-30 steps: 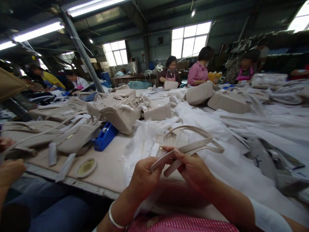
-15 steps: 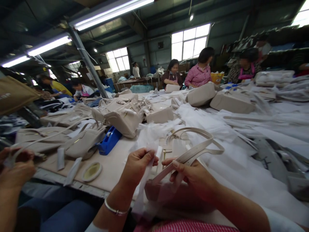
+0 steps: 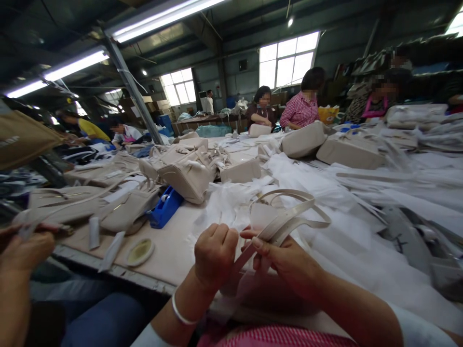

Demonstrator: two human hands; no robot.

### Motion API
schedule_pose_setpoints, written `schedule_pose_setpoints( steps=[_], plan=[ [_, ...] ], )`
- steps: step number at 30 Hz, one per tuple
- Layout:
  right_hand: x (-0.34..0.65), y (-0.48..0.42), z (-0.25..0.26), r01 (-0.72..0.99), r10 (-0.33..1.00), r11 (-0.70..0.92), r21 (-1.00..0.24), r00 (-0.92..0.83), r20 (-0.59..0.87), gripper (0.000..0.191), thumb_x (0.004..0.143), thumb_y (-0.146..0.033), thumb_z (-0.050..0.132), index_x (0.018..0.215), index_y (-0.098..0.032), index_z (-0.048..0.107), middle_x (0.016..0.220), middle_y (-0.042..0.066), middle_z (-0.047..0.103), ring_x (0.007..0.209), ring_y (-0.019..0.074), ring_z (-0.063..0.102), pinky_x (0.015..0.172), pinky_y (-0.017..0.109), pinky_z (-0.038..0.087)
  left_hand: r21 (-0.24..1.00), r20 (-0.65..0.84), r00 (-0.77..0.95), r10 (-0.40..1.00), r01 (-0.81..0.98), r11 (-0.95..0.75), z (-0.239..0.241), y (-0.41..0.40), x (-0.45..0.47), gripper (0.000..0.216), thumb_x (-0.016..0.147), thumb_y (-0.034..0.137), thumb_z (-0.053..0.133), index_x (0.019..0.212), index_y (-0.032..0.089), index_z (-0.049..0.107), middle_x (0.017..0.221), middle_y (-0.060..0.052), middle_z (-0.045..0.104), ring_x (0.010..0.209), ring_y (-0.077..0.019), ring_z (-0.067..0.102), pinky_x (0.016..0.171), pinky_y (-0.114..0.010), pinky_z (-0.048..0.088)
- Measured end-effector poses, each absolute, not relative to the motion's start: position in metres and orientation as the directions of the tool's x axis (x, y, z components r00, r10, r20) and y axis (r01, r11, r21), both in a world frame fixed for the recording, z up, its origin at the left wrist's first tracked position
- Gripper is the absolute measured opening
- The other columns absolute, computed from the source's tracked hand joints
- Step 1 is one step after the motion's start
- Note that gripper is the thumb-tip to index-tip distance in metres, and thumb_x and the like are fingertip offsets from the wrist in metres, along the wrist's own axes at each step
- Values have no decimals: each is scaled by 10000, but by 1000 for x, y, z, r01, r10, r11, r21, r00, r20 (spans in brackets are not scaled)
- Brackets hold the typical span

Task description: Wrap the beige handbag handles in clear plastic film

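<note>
Beige strap (image 3: 289, 219) pinched by right hand (image 3: 285, 258) — left hand (image 3: 216, 250) fisted just left, contents hidden; blue tape dispenser (image 3: 164, 207) far left.

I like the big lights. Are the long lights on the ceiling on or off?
On. The long ceiling lights glow bright white against the dark roof.

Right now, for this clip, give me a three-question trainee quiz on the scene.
1. True or false: both hands grip the beige strap.
2. What lies nearest the blue tape dispenser? A) a beige bag B) a red box C) a kettle
3. What is on the left wrist, below the left hand?

Key
1. True: the right hand holds it too.
2. A, the beige bag.
3. A silver bangle.
</note>
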State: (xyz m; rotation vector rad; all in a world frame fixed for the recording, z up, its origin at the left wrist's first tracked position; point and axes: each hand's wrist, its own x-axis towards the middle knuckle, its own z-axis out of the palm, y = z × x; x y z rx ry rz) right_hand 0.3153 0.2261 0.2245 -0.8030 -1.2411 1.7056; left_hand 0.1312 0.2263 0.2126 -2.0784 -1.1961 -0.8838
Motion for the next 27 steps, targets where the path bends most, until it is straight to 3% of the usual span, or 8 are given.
schedule_pose_setpoints(
  steps=[6,10,12,14,17,20,22,27],
  plan=[
    [312,232,221,-189,932,-134,-973,-357,-59,508,774,-501,762,1095,-107,748,657,19,604,575,141,534,518,243,420,-107,696,400,596,879,-465,211,217,130,219,936,197,512,772,175,655,660,-56,568,654,-198,495,626,-346,331],
    [316,234,216,-276,951,-141,-951,-304,-53,506,759,-530,789,1049,-115,768,694,40,618,607,150,547,533,247,432,476,465,94,880,812,-338,205,216,113,172,910,292,588,874,165,698,773,-58,634,715,-170,557,683,-293,404],
    [319,235,216,-308,950,-161,-938,-304,-63,509,750,-531,808,1053,-124,771,703,45,625,605,148,547,533,244,438,830,139,77,987,535,-159,204,213,100,250,813,404,710,769,160,679,724,-36,623,668,-149,546,646,-261,406],
    [319,236,216,-329,943,-190,-925,-325,-78,502,738,-531,824,1042,-134,777,714,52,632,610,149,549,532,240,447,977,-125,217,968,199,82,203,206,86,392,695,517,793,720,150,658,657,-18,602,594,-129,519,585,-238,385],
    [319,234,216,-337,929,-228,-913,-357,-100,488,716,-537,843,1011,-152,787,729,59,638,616,157,556,530,244,465,981,-195,364,911,49,190,201,195,61,501,671,627,775,720,140,668,612,-14,578,541,-112,486,548,-227,361],
    [322,231,212,-270,934,-219,-938,-335,-121,485,720,-544,837,1013,-160,789,773,77,663,602,160,565,532,253,471,925,-66,196,978,379,-14,192,191,28,425,815,573,672,786,150,711,695,-48,629,643,-147,551,648,-258,436],
    [327,230,209,-208,945,-203,-957,-297,-135,514,713,-570,827,1021,-161,788,756,91,673,599,185,580,535,276,482,710,134,-84,987,704,-37,179,195,-2,368,888,499,601,889,156,734,863,-100,678,835,-207,611,830,-319,476],
    [337,234,200,-127,942,-228,-965,-280,-186,626,687,-648,795,1100,-178,772,615,93,642,611,267,626,558,342,509,186,278,-633,722,773,606,132,204,-80,535,870,500,609,1267,143,647,1481,-249,420,1392,-427,339,1117,-583,280]
  ],
)
